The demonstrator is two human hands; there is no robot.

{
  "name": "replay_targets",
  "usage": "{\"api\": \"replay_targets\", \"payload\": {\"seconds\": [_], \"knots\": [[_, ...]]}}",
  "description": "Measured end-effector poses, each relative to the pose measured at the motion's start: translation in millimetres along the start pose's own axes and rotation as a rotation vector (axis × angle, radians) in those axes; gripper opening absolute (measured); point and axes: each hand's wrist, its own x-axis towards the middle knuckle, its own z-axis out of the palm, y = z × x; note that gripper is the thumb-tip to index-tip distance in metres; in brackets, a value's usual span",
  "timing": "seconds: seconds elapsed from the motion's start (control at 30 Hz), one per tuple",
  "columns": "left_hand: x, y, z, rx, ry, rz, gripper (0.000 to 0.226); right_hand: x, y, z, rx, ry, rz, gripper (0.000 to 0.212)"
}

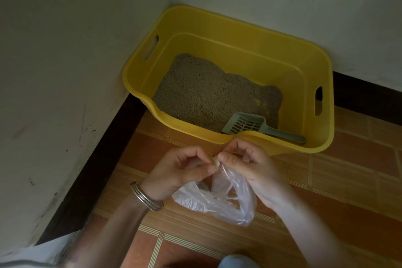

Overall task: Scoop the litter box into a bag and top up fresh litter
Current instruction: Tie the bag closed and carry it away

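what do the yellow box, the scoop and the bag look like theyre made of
Yellow box: moulded plastic, smooth and slightly glossy, with cut-out handles. Scoop: matte grey-green plastic, probably rigid, with slotted holes. Bag: thin translucent plastic film, crinkled and shiny; the tiles show through it.

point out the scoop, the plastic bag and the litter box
scoop (245, 125): head view, on its slotted blade
plastic bag (215, 203): head view, on its crumpled body
litter box (245, 38): head view, on its far inner wall
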Motion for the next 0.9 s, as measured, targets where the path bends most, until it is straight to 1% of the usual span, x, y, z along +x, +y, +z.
{"api": "replay_targets", "payload": {"seconds": [0.07,0.13,0.2,0.27,0.33,0.37,0.43,0.53,0.63,0.73,0.8,0.9], "knots": [[0.2,0.3,0.2,0.103,0.009,0.023,0.012,0.3,-1.0,-2.3,-0.021,-0.007,0.015,0.012],[0.0,-0.9,-0.4,0.232,0.060,0.025,0.019,-0.1,-0.7,-3.6,-0.067,-0.009,-0.008,0.013],[-1.0,-1.1,-1.7,0.298,0.086,0.024,0.023,-0.9,-0.6,-3.6,-0.198,0.011,-0.081,0.015],[-1.9,0.5,-2.9,0.273,0.091,-0.010,0.022,-1.2,0.3,-3.8,-0.433,0.049,-0.227,0.017],[-1.7,2.7,-5.0,0.200,0.103,-0.056,0.024,-0.9,2.1,-3.6,-0.704,0.091,-0.421,0.018],[-1.1,3.4,-6.0,0.158,0.117,-0.078,0.025,-1.0,3.1,-2.8,-0.793,0.101,-0.500,0.018],[0.1,4.7,-7.2,0.068,0.145,-0.143,0.027,-1.2,5.4,-0.7,-0.917,0.098,-0.601,0.015],[0.6,4.2,-5.2,0.043,0.068,-0.229,0.030,-2.2,8.4,4.0,-1.060,0.080,-0.707,0.014],[0.5,2.4,-4.0,0.043,-0.003,-0.261,0.026,-3.8,7.4,8.0,-1.105,0.085,-0.788,0.011],[-1.7,4.2,-7.6,-0.061,-0.051,-0.272,0.028,-5.9,4.9,7.1,-1.083,0.112,-0.799,0.012],[-2.8,7.5,-8.9,-0.084,-0.025,-0.254,0.027,-6.7,4.2,5.8,-1.063,0.132,-0.785,0.013],[-2.5,13.6,-6.9,-0.020,0.073,-0.203,0.021,-6.7,5.9,4.8,-1.029,0.163,-0.776,0.015]]}}
